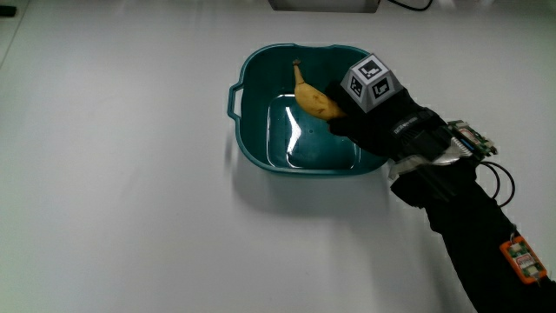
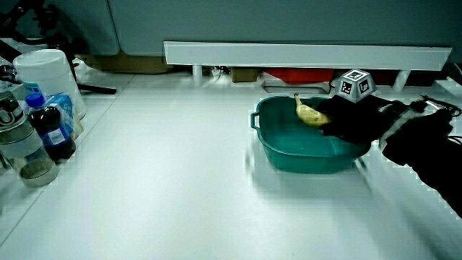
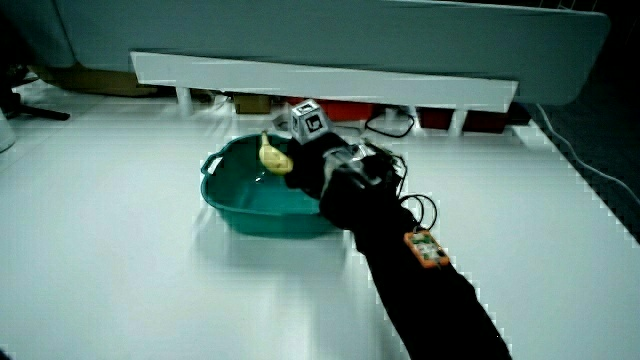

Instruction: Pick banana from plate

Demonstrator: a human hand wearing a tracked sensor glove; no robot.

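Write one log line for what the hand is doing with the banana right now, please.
black-gloved hand: inside teal plastic tub, closed on yellow banana | banana: raised at tub's rim | table: white

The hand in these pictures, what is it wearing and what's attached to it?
The hand wears a black glove with a small white cube bearing black square patterns on its back. A black sleeve covers the forearm. Thin black cables loop near the wrist, and a small orange tag sits on the sleeve.

banana (image 1: 314, 98) in basin (image 1: 252, 148); hand (image 1: 369, 117) on banana | basin on table (image 1: 130, 217)
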